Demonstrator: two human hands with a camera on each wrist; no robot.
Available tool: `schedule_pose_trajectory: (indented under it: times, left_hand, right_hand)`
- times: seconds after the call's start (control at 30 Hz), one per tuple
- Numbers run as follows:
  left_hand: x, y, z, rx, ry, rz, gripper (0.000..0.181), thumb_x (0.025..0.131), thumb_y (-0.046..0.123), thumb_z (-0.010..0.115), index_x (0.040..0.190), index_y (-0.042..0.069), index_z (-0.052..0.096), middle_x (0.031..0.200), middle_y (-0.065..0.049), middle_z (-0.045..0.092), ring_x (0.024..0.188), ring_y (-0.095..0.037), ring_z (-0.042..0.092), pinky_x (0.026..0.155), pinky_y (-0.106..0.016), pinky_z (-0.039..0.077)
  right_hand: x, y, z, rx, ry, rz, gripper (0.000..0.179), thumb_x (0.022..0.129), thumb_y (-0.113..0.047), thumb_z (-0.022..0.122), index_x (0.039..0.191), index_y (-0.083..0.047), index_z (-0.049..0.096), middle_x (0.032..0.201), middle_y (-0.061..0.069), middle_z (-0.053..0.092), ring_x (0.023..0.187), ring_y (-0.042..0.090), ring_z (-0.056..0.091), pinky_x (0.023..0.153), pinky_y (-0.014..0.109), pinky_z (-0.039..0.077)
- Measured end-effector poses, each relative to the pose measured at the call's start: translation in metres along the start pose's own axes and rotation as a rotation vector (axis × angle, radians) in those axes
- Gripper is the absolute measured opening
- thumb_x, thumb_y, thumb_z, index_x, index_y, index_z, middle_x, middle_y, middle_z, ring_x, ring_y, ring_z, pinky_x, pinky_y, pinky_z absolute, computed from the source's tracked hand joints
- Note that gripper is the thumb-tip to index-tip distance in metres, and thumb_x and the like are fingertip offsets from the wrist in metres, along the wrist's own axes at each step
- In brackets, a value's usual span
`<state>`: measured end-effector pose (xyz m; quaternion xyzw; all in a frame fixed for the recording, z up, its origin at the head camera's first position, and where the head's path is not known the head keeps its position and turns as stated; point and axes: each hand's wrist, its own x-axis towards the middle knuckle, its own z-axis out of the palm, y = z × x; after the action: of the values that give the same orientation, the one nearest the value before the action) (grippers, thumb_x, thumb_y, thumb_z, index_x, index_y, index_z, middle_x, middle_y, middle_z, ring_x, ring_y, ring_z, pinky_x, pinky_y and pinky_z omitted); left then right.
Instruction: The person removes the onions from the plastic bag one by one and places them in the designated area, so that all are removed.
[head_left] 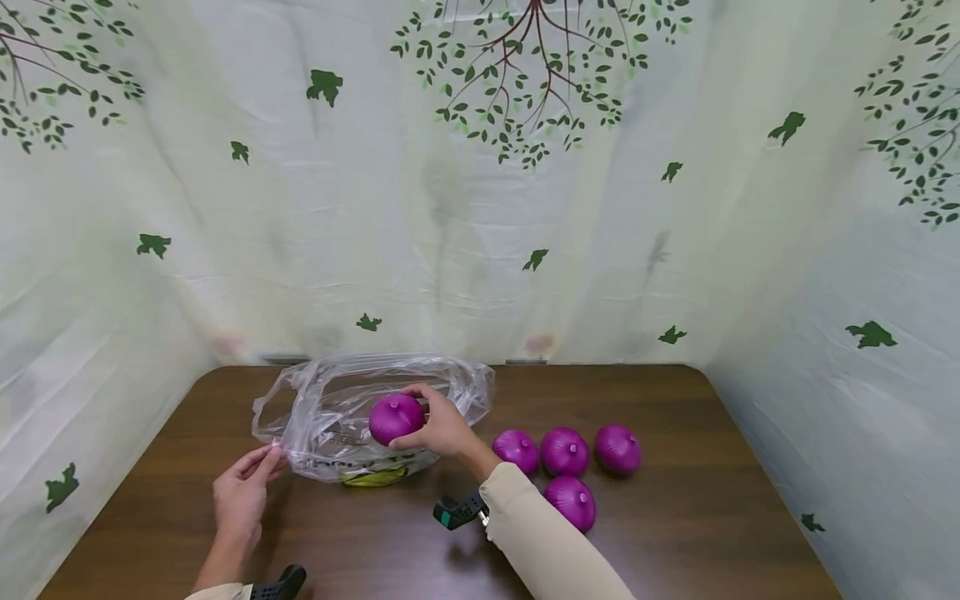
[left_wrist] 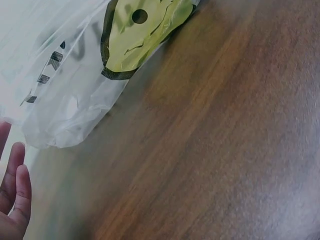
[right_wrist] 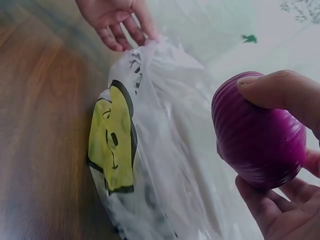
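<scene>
My right hand (head_left: pixel 444 427) grips a purple onion (head_left: pixel 394 419), thumb on one side and fingers on the other. The onion appears in front of or over a clear plastic bag (head_left: pixel 318 425) with a yellow print, which lies on the table. With thumb and fingertips, my left hand (head_left: pixel 242 493) pinches the bag's near left edge. The right wrist view shows the held onion (right_wrist: pixel 257 135) beside the bag, its ridged skin shiny. Only some fingers (left_wrist: pixel 22 192) of the left hand appear in the left wrist view, close to the bag's corner.
Several more purple onions (head_left: pixel 565 452) sit grouped on the brown wooden table (head_left: pixel 675 533), right of the bag and beside my right forearm. A pale curtain (head_left: pixel 465 233) with leaf prints hangs behind the table and along its sides.
</scene>
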<state>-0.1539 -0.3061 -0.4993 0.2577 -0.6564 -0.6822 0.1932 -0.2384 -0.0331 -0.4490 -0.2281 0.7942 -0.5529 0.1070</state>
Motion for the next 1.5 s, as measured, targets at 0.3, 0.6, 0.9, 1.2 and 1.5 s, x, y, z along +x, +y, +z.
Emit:
schedule_pose_trajectory:
  times: [0.3, 0.6, 0.9, 1.2, 1.5]
  left_hand:
    - [0.001, -0.004, 0.0, -0.041, -0.004, -0.01, 0.016, 0.089, 0.02, 0.07, 0.075, 0.029, 0.071, 0.066, 0.016, 0.068, 0.063, -0.001, 0.066, 0.062, -0.014, 0.052]
    - [0.002, -0.006, 0.002, -0.104, 0.0, -0.002, 0.014, 0.087, 0.019, 0.072, 0.075, 0.027, 0.072, 0.067, 0.015, 0.069, 0.062, -0.001, 0.067, 0.061, -0.014, 0.053]
    - [-0.001, -0.001, 0.003, -0.12, 0.019, -0.025, 0.016, 0.087, 0.017, 0.071, 0.074, 0.026, 0.072, 0.066, 0.016, 0.068, 0.062, 0.0, 0.066, 0.06, -0.014, 0.052]
    - [0.001, -0.003, 0.004, -0.166, 0.016, -0.045, 0.019, 0.088, 0.013, 0.07, 0.072, 0.024, 0.073, 0.066, 0.014, 0.069, 0.061, -0.001, 0.067, 0.059, -0.015, 0.052]
    - [0.013, -0.02, -0.001, -0.199, -0.035, 0.032, 0.007, 0.084, 0.018, 0.075, 0.079, 0.023, 0.075, 0.07, 0.011, 0.071, 0.063, -0.003, 0.068, 0.06, -0.016, 0.054]
  right_hand:
    - [-0.032, 0.005, -0.027, 0.177, -0.017, -0.027, 0.072, 0.07, -0.002, 0.084, 0.133, -0.009, 0.05, 0.128, 0.009, 0.053, 0.108, 0.023, 0.059, 0.084, 0.031, 0.054]
    - [-0.069, 0.008, -0.058, 0.228, -0.017, -0.073, 0.074, 0.072, 0.001, 0.082, 0.137, -0.008, 0.047, 0.133, 0.012, 0.051, 0.117, 0.027, 0.058, 0.092, 0.035, 0.051]
    - [-0.107, 0.013, -0.087, 0.225, 0.036, -0.097, 0.074, 0.073, -0.002, 0.083, 0.136, -0.008, 0.046, 0.134, 0.014, 0.05, 0.116, 0.03, 0.057, 0.09, 0.033, 0.052]
    - [-0.145, 0.027, -0.117, 0.096, 0.178, -0.118, 0.076, 0.067, -0.005, 0.087, 0.134, -0.013, 0.051, 0.128, 0.01, 0.056, 0.111, 0.023, 0.059, 0.092, 0.031, 0.05]
    - [-0.187, 0.052, -0.129, 0.098, 0.305, -0.127, 0.073, 0.068, -0.002, 0.086, 0.132, -0.008, 0.051, 0.128, 0.013, 0.055, 0.116, 0.014, 0.054, 0.1, 0.02, 0.041]
